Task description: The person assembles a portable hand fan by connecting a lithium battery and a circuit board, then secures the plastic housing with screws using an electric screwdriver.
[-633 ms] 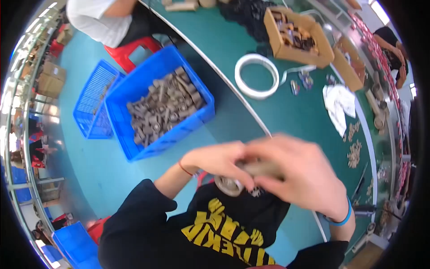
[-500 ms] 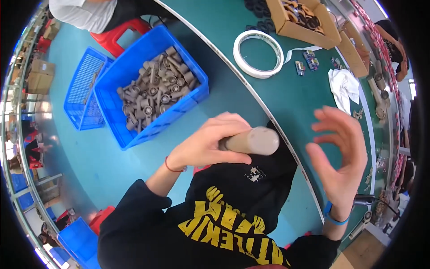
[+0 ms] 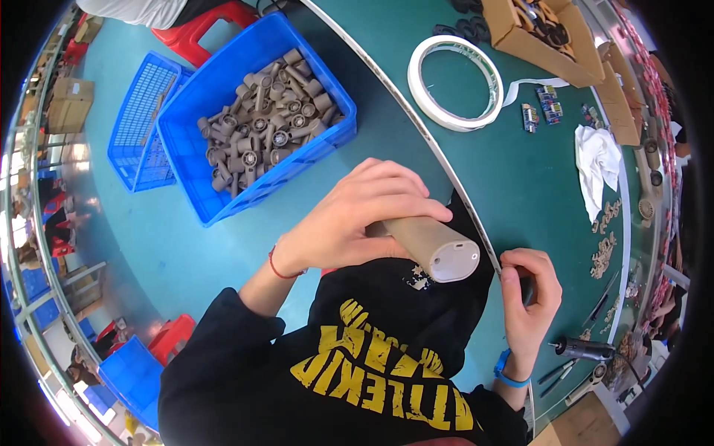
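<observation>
My left hand (image 3: 364, 212) is wrapped round a taupe plastic housing (image 3: 431, 241), a rounded tube held out in front of my black shirt. Its flat end faces up towards me and shows small holes and a short slot. To the right, by the bench edge, my right hand (image 3: 532, 293) has its fingers curled in against the thumb. Anything pinched there is too small to make out. Left of my hands, a blue bin (image 3: 275, 175) holds many similar taupe housings (image 3: 260, 123) with round heads.
On the green bench are a white tape roll (image 3: 424, 82), small circuit modules (image 3: 550, 104), a white cloth (image 3: 595, 167), small beige parts (image 3: 604, 256), and a black electric screwdriver (image 3: 584, 349). A cardboard box (image 3: 520, 44) stands at the back. A blue basket (image 3: 137, 123) and red stool (image 3: 186, 44) are left.
My right hand has dropped nearer the bench edge, and its spread fingers have curled in. The housing in my left hand has tilted, bringing the holes in its end into sight.
</observation>
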`<control>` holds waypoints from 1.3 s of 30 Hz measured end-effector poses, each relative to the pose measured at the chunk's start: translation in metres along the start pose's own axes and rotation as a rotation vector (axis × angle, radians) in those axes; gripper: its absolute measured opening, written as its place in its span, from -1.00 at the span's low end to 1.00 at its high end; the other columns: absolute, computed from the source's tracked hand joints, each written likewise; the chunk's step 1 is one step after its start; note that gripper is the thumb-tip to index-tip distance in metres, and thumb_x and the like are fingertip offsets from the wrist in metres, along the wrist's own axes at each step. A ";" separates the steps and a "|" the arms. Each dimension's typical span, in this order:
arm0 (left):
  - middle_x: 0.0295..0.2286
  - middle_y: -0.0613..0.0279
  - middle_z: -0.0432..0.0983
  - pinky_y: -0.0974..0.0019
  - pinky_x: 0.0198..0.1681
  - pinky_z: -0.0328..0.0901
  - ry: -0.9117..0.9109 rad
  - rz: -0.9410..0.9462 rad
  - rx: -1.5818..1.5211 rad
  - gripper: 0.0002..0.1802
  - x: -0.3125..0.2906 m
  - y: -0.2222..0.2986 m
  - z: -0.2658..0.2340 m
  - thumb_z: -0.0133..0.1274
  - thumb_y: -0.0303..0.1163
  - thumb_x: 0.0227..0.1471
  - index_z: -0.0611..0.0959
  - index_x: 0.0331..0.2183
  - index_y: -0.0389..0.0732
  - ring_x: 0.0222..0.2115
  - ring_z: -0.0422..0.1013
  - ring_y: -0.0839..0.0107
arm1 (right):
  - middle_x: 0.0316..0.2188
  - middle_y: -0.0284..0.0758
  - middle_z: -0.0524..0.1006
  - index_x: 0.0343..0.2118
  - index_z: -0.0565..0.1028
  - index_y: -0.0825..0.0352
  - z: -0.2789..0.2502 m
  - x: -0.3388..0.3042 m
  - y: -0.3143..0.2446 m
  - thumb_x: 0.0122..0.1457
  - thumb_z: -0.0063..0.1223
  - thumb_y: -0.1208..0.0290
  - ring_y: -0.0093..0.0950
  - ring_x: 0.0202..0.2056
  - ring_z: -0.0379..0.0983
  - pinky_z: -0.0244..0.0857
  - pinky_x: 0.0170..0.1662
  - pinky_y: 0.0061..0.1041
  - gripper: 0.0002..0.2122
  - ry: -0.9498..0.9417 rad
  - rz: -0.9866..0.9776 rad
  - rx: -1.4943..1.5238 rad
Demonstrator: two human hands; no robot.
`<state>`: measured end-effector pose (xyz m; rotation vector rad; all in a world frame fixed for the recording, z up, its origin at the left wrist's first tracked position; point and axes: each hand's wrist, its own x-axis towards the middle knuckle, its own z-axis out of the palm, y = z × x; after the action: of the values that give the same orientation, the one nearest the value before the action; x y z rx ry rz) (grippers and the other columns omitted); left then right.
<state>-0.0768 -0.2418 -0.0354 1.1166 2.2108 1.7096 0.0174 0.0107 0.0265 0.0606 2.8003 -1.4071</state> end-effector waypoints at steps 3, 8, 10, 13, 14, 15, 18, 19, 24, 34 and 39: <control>-0.25 0.28 0.55 0.22 -0.07 0.22 0.010 -0.012 -0.022 -0.58 0.004 0.000 0.000 0.23 -0.41 -0.22 0.66 -0.19 -0.17 -0.14 0.39 0.24 | -0.38 -0.29 0.50 -0.33 0.50 0.43 0.007 0.002 0.003 0.06 0.01 0.71 -0.57 -0.43 0.39 0.25 -0.37 -0.66 -0.88 0.068 0.003 0.018; -0.25 0.27 0.56 0.20 -0.05 0.22 -0.010 -0.055 -0.128 -0.59 0.010 0.003 0.007 0.24 -0.42 -0.20 0.66 -0.19 -0.18 -0.13 0.39 0.24 | -0.38 -0.29 0.50 -0.34 0.51 0.42 0.016 -0.001 0.004 0.07 0.01 0.69 -0.60 -0.45 0.37 0.17 -0.46 -0.68 -0.89 0.169 -0.084 -0.104; -0.25 0.27 0.56 0.20 -0.04 0.23 -0.060 -0.086 -0.169 -0.60 0.017 0.003 0.009 0.25 -0.42 -0.20 0.67 -0.19 -0.19 -0.13 0.39 0.24 | -0.41 -0.29 0.52 -0.35 0.53 0.39 0.018 0.003 0.004 0.00 0.06 0.69 -0.56 -0.48 0.37 0.18 -0.49 -0.66 -0.86 0.192 -0.086 -0.108; -0.25 0.27 0.56 0.20 -0.04 0.23 -0.116 -0.089 -0.157 -0.61 0.025 -0.007 0.010 0.25 -0.42 -0.19 0.67 -0.20 -0.19 -0.13 0.39 0.24 | -0.44 -0.29 0.53 -0.35 0.55 0.37 0.020 0.012 0.005 -0.08 0.11 0.68 -0.51 -0.51 0.37 0.19 -0.52 -0.62 -0.81 0.193 -0.085 -0.073; -0.25 0.27 0.56 0.20 -0.04 0.23 -0.127 -0.085 -0.154 -0.61 0.026 -0.004 0.010 0.25 -0.42 -0.19 0.67 -0.20 -0.19 -0.13 0.39 0.24 | -0.44 -0.28 0.53 -0.34 0.55 0.37 0.019 0.011 0.005 -0.11 0.12 0.68 -0.49 -0.51 0.38 0.20 -0.51 -0.62 -0.79 0.177 -0.094 -0.026; -0.25 0.26 0.56 0.20 -0.03 0.22 -0.132 -0.090 -0.143 -0.62 0.027 0.000 0.008 0.24 -0.42 -0.18 0.66 -0.19 -0.19 -0.13 0.39 0.23 | -0.44 -0.28 0.53 -0.34 0.55 0.37 0.019 0.012 0.002 -0.11 0.12 0.68 -0.49 -0.51 0.38 0.20 -0.51 -0.62 -0.79 0.187 -0.093 -0.023; -0.25 0.24 0.55 0.18 -0.03 0.22 -0.170 -0.087 -0.104 -0.62 0.026 0.013 0.006 0.23 -0.40 -0.14 0.65 -0.18 -0.19 -0.12 0.39 0.21 | -0.38 -0.26 0.54 -0.29 0.55 0.37 0.023 0.015 -0.016 -0.14 0.25 0.57 -0.39 -0.41 0.43 0.28 -0.39 -0.52 -0.73 0.145 -0.130 0.185; -0.25 0.22 0.55 0.16 -0.02 0.22 -0.196 -0.064 -0.076 -0.62 0.029 0.009 0.003 0.23 -0.38 -0.12 0.65 -0.17 -0.18 -0.11 0.40 0.19 | -0.33 -0.24 0.53 -0.27 0.54 0.37 0.026 0.022 -0.024 -0.17 0.31 0.48 -0.32 -0.35 0.43 0.30 -0.30 -0.45 -0.68 0.139 -0.211 0.149; -0.11 0.03 0.45 0.14 0.01 0.22 -0.237 -0.223 -0.320 -0.43 0.020 0.012 0.026 0.24 -0.30 -0.07 0.49 -0.01 -0.25 -0.08 0.35 0.05 | -0.26 -0.20 0.50 -0.29 0.52 0.40 0.050 0.041 -0.020 -0.12 0.32 0.20 -0.25 -0.22 0.42 0.30 -0.12 -0.33 -0.60 0.069 -0.261 0.345; -0.38 0.17 0.59 0.39 -0.27 0.39 0.155 -0.219 -0.008 -0.76 0.054 0.029 -0.084 0.00 -0.36 0.15 0.62 -0.28 -0.35 -0.41 0.52 0.45 | -0.59 -0.27 0.44 -0.34 0.38 0.42 0.045 0.062 -0.045 0.30 -0.17 0.06 -0.55 -0.59 0.37 0.27 -0.50 -0.61 -0.59 -0.063 0.186 0.907; -0.44 0.24 0.52 0.49 -0.42 0.34 0.449 -0.229 -0.053 -0.74 0.100 -0.026 -0.151 -0.07 -0.32 0.21 0.56 -0.20 -0.31 -0.45 0.48 0.51 | -0.59 -0.29 0.45 -0.33 0.40 0.41 0.047 0.072 -0.044 0.28 -0.12 0.10 -0.58 -0.59 0.38 0.27 -0.50 -0.64 -0.64 -0.053 0.190 0.911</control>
<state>-0.2381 -0.3001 0.0265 0.4720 2.3991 2.0517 -0.0565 -0.0506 0.0319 0.2705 1.8147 -2.4043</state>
